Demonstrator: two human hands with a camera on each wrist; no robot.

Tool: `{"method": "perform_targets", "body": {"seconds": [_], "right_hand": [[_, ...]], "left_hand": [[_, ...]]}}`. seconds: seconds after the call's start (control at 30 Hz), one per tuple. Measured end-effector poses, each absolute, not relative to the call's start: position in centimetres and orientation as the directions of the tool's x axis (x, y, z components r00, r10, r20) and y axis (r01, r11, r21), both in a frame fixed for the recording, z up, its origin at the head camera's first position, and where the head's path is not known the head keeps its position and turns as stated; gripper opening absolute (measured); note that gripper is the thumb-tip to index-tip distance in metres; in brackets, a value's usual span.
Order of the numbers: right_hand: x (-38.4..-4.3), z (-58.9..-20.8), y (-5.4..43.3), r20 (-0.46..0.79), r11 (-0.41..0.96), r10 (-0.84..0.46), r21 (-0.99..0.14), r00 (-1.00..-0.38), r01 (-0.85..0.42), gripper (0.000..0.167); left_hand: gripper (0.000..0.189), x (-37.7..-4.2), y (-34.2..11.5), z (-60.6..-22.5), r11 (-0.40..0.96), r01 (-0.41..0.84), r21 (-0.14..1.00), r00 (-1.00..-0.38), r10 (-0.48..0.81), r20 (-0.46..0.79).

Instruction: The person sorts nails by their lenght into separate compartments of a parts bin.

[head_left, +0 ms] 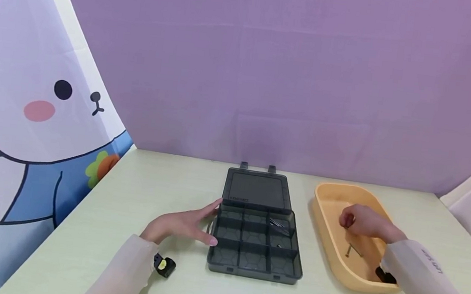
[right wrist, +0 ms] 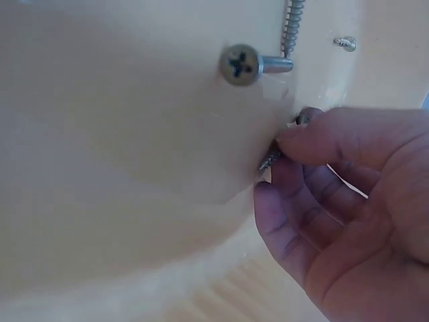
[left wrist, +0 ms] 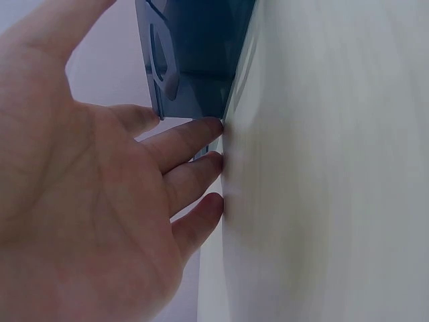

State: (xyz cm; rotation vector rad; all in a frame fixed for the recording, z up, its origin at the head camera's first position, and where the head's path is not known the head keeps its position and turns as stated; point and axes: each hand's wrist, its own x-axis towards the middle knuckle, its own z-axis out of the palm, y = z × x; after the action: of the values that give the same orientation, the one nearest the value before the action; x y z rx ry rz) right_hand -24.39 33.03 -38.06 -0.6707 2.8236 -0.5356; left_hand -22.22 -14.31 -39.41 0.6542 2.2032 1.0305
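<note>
A dark translucent compartment box (head_left: 252, 273) lies with its lid (head_left: 258, 190) folded back. My left hand (head_left: 184, 225) is at its left side, thumb and fingers spread along the wall; the left wrist view shows fingertips (left wrist: 211, 127) by the box corner and the table. Several long metal pieces (head_left: 279, 227) lie in the back right compartment, and a small one (head_left: 279, 246) in the middle right one. Inside the orange tray (head_left: 325, 238), my right hand (head_left: 367, 222) pinches a small screw (right wrist: 269, 159), its tip showing between thumb and fingers.
Near the right hand, a long cross-head screw (right wrist: 240, 65) lies in the tray beside another threaded screw (right wrist: 293, 27). A shorter screw (right wrist: 345, 43) is farther along. A purple cloth (head_left: 269, 74) hangs behind the pale table (head_left: 172, 174). A printed cartoon cloth (head_left: 42, 98) borders the left.
</note>
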Motion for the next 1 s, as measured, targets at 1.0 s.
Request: {"method": "perform_targets", "body": {"seconds": [1.0], "right_hand": [[-23.5, -34.1, 33.4, -0.280, 0.743, -0.547, -0.597, -0.789, -0.303, 0.017]], "left_hand": [[0.111, -22.1, -14.3, -39.2, 0.580, 0.166, 0.798, -0.695, 0.642, -0.322]]}}
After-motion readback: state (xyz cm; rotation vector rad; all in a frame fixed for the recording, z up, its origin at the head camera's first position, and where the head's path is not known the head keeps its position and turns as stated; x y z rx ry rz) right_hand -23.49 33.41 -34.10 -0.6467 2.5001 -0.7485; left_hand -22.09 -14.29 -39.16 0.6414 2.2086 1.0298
